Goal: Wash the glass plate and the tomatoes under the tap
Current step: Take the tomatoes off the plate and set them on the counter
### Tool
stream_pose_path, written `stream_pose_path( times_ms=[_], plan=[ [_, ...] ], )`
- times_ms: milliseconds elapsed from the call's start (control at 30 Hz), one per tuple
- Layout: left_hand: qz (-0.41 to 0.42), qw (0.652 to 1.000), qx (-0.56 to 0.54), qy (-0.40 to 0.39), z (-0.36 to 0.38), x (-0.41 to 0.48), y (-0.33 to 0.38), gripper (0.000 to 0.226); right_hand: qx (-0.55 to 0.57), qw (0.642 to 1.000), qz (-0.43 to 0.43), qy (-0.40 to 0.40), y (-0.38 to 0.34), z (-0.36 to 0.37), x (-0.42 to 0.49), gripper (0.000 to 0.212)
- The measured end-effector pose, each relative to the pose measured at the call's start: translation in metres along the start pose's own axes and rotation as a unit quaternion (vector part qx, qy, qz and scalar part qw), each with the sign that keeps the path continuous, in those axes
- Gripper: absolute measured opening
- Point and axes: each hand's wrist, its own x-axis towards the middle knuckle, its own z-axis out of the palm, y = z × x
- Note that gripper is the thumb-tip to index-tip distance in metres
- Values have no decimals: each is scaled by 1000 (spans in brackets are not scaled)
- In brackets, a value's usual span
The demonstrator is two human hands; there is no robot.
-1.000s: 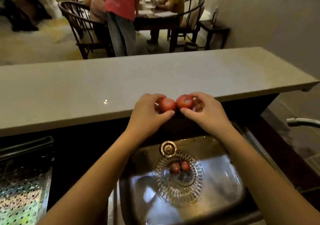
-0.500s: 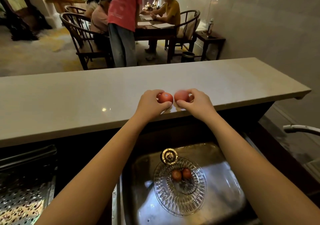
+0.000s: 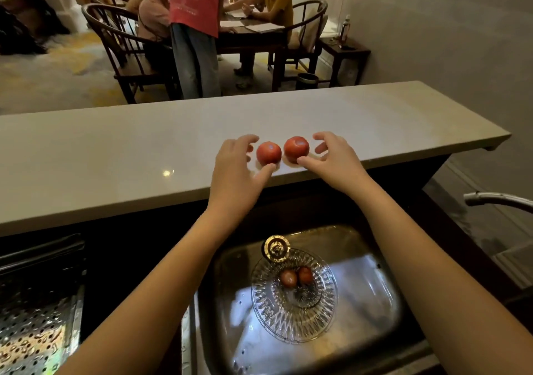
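Near the front edge of the counter (image 3: pixel 115 158), the left tomato (image 3: pixel 268 152) and right tomato (image 3: pixel 296 149) sit just apart. My left hand (image 3: pixel 239 170) and right hand (image 3: pixel 337 158) flank them, fingers spread, gripping nothing. The glass plate (image 3: pixel 294 317) lies in the sink (image 3: pixel 369 288) below.

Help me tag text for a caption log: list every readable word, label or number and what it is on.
Nothing here reads clearly.
White print on the standing person's red shirt: too blurred to read.
Papers on the dining table: too small.
Bottle on the side table: label unreadable.
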Motion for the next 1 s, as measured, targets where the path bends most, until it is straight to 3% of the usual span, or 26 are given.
stream_pose_path(
  times_ms=[100,200,333,467,700,1000],
  plan=[
    [40,997,-64,-7,20,-53,-11,35,53,997,-20,53,26,-6,-27,46],
    [-16,984,-28,-174,71,-96,-41,41,126,990,-15,61,68,11,-60,31],
    [-122,934,53,-333,139,-127,-94,62,59,995,62,-60,137,67,-92,40],
    [-145,890,96,-422,183,-135,-127,73,-5,974,141,-177,206,115,-108,60],
    [-196,846,135,-476,222,-140,-168,68,-70,924,197,-320,268,167,-106,78],
    [-185,860,124,-459,245,-143,-183,57,-90,945,176,-262,286,196,-88,66]
  ],
)
